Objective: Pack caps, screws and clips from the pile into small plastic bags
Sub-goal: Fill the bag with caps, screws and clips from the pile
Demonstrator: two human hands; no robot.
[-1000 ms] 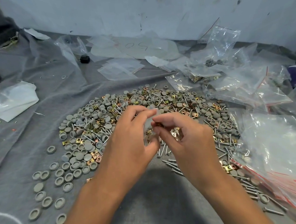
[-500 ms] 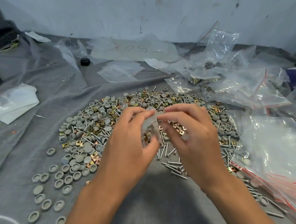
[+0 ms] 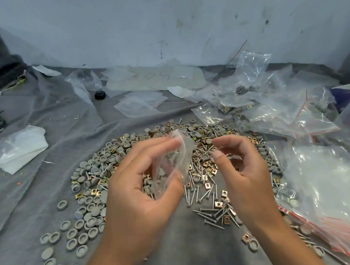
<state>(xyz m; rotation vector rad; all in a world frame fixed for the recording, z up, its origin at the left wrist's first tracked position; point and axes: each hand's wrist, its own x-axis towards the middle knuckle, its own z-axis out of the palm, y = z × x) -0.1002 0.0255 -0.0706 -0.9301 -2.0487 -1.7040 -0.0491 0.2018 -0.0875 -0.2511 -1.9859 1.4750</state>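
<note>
Left hand grip: thumb & fingers pinch a small clear bag, held above the pile. Right hand grip: fingers curled, tips apart; can't tell if they hold anything. Beneath, grey cloth w/ loose caps at left, screws & brass clips center. Right: stack of red-striped bags. Further back: more clear bags, white wall.

Grey cloth, scuffed pale wall, small black block (near the wall)
</note>
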